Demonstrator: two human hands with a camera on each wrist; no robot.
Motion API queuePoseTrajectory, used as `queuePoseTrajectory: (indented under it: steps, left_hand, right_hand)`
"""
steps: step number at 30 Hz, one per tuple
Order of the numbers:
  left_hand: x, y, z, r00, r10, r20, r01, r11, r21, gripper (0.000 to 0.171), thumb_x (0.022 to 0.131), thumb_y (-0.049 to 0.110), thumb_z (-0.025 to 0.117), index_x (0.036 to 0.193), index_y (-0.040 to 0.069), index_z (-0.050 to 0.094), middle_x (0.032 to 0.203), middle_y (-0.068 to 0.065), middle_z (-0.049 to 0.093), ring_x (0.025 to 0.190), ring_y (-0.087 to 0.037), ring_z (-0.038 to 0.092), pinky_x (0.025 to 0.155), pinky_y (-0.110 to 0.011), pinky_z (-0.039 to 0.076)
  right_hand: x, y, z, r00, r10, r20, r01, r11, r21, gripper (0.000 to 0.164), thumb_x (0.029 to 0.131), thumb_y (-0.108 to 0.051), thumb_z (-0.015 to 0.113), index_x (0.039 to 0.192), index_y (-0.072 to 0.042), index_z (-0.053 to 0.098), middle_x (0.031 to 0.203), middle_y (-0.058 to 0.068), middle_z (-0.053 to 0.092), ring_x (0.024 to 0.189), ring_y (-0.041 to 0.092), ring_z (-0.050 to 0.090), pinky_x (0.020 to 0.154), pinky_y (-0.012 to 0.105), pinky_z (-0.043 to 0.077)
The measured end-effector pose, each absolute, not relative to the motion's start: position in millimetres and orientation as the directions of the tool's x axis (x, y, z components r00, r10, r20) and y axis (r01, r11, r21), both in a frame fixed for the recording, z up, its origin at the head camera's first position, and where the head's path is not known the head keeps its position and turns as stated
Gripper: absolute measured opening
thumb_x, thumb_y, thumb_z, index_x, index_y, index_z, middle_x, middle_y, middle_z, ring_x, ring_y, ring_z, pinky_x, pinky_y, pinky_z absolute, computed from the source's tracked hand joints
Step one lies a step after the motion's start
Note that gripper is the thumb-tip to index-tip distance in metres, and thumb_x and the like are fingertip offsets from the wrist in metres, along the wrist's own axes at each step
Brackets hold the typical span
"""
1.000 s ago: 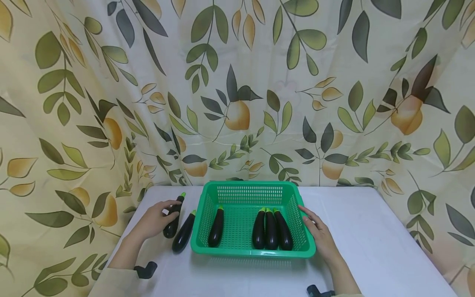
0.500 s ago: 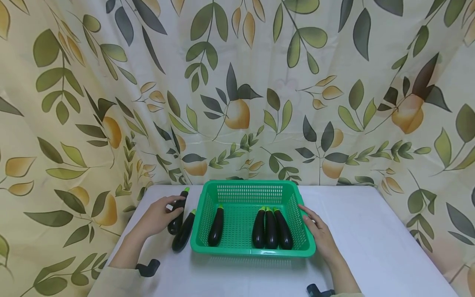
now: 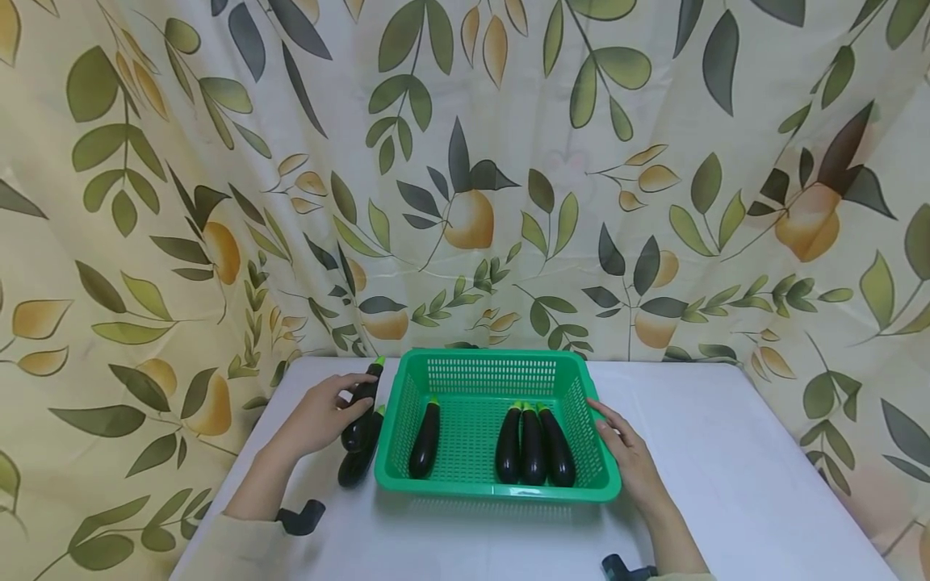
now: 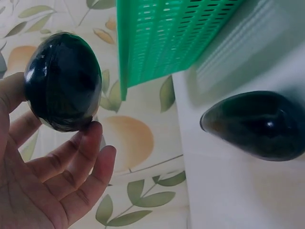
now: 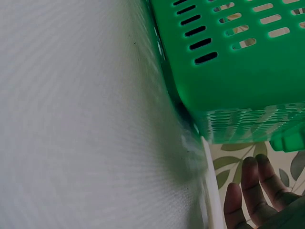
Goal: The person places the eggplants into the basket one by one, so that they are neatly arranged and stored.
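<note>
My left hand point(image 3: 316, 415) holds a dark purple eggplant point(image 3: 353, 436) between thumb and fingers, its green stem end pointing up and away. In the left wrist view, the held eggplant point(image 4: 64, 81) appears end-on, off the table. A second eggplant point(image 3: 356, 470) lies on the table beside the green basket point(image 3: 436, 486), partly covered by the held one in the head view. Inside the basket, a single eggplant point(image 3: 425, 440) lies at the left and three more eggplants point(image 3: 533, 452) sit side by side at the right. My right hand point(image 3: 634, 460) rests at the basket's right rim, fingers extended.
A white-covered table point(image 3: 726, 468) carries the basket near its far edge. Behind and to the left hangs a leaf-and-fruit patterned curtain point(image 3: 465, 298). Dark devices point(image 3: 301, 517) are strapped at both wrists.
My left hand has moved right and away from me, carrying the eggplant up toward the basket's left side, over the one on the table. The right hand and basket stay put.
</note>
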State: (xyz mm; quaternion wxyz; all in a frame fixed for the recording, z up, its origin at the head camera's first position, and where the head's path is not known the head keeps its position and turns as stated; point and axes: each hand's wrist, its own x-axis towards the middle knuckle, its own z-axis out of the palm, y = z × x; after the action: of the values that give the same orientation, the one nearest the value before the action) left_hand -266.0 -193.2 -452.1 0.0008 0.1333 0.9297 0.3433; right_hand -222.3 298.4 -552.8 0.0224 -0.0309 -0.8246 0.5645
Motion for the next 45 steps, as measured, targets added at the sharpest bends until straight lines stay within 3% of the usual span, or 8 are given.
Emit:
queuePoseTrajectory:
  steps: [11, 22, 45]
  left_hand:
    - [-263.9, -178.9, -449.8, -0.956, 0.276, 0.102, 0.275, 0.715, 0.642, 0.040, 0.100, 0.027, 0.069, 0.139, 0.024, 0.064, 0.135, -0.010, 0.066, 0.099, -0.024, 0.065, 0.068, -0.028, 0.057]
    - [-261.1, -163.7, -443.5, -0.947, 0.304, 0.106, 0.298, 0.703, 0.646, 0.044, 0.100, 0.028, 0.069, 0.144, 0.026, 0.061, 0.138, -0.008, 0.063, 0.104, -0.024, 0.067, 0.070, -0.028, 0.058]
    - [-258.3, -132.0, -439.8, -0.940, 0.334, 0.072, 0.293, 0.680, 0.672, 0.051, 0.097, 0.030, 0.074, 0.146, 0.032, 0.060, 0.133, -0.004, 0.064, 0.107, -0.022, 0.067, 0.079, -0.035, 0.061]
  right_hand:
    - [-221.7, 299.7, -553.8, -0.997, 0.074, -0.002, 0.030, 0.372, -0.928, 0.055, 0.111, -0.050, 0.036, 0.161, -0.029, 0.037, 0.150, 0.014, 0.045, 0.131, 0.032, 0.047, 0.090, 0.032, 0.052]
    - [-221.2, 297.6, -551.7, -0.997, 0.077, 0.010, 0.019, 0.371, -0.928, 0.055, 0.111, -0.049, 0.037, 0.161, -0.028, 0.039, 0.144, 0.014, 0.048, 0.125, 0.030, 0.051, 0.084, 0.025, 0.053]
    - [-222.0, 298.2, -553.0, -0.997, 0.082, 0.014, 0.018, 0.375, -0.927, 0.054, 0.111, -0.049, 0.037, 0.161, -0.028, 0.039, 0.144, 0.013, 0.050, 0.118, 0.022, 0.050, 0.083, 0.024, 0.054]
